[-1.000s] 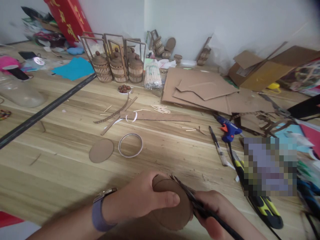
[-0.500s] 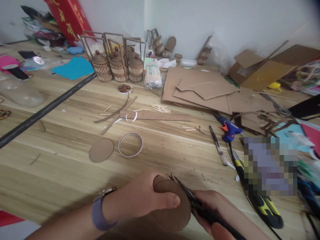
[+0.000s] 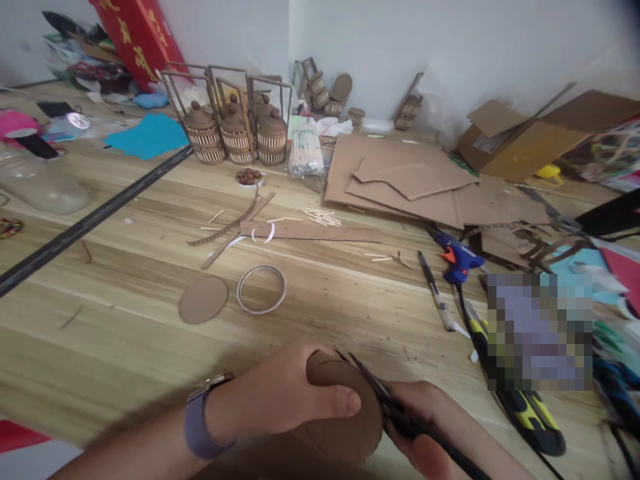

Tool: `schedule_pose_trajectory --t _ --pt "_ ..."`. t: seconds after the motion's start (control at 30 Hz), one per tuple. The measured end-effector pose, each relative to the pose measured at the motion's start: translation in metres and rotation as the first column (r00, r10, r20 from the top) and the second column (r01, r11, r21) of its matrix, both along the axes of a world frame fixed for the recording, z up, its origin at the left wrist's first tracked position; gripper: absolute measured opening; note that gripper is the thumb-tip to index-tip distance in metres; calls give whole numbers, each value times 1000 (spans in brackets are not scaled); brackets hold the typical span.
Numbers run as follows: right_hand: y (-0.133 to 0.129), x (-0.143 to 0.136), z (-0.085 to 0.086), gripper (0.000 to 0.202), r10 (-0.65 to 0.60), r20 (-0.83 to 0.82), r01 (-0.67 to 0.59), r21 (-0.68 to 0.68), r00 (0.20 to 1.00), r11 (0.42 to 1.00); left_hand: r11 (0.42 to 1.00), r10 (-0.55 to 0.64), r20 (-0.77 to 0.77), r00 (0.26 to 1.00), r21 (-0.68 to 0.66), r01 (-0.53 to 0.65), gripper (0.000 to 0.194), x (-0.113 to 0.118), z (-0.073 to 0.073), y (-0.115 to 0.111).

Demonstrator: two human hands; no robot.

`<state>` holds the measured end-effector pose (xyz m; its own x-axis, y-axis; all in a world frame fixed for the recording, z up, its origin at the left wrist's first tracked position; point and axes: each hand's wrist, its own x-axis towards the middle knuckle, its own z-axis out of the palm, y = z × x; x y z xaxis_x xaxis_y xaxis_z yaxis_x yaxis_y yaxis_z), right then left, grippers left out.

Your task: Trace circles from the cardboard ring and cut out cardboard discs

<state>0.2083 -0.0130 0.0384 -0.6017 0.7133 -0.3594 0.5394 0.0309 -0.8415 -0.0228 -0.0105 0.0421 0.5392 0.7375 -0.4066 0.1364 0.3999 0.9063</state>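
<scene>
Left hand (image 3: 290,393) closed around a round cardboard disc (image 3: 345,420), thumb laid flat across its face, fingers curled behind. I see a watch with a purple strap (image 3: 200,417) on that wrist. The disc sits low in my view, held just above the wooden floor (image 3: 125,320), its right edge meeting the scissors (image 3: 385,400).

Right hand (image 3: 435,427) gripped shut on the scissors' dark handles; the blades point up and left, their tips over the disc's upper rim. How far the blades are parted I cannot tell.

Scanning the floor left to right: clear plastic bottle (image 3: 43,190) lying at far left, a dark rail (image 3: 95,220) running diagonally, a blue sheet (image 3: 147,137) behind it. Second cardboard disc (image 3: 203,300) lying flat, a thin white ring (image 3: 261,289) just beside it. Three small woven baskets with handles (image 3: 235,133) stand together near the wall. A long cardboard strip (image 3: 310,232) lies beyond the ring. Stacked cardboard sheets (image 3: 400,177) mid-right. Blue glue gun (image 3: 457,257) and a craft knife (image 3: 436,293) near each other, right of centre. Black-and-yellow tool (image 3: 530,413) at lower right.
</scene>
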Motion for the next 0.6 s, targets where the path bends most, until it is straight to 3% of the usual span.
schedule_pose_trajectory --t 0.17,0.37,0.6 --pt "2 4 0 81 40 3 -40 -79 999 996 1000 -27 49 998 -6 27 40 1 1 1" --pt "2 0 12 79 -6 -30 2 -124 1000 992 998 -58 33 998 -3 59 48 1 6 2" --pt "-9 7 -5 77 -15 -22 14 -38 1000 999 998 -51 110 993 -23 53 34 0 2 1"
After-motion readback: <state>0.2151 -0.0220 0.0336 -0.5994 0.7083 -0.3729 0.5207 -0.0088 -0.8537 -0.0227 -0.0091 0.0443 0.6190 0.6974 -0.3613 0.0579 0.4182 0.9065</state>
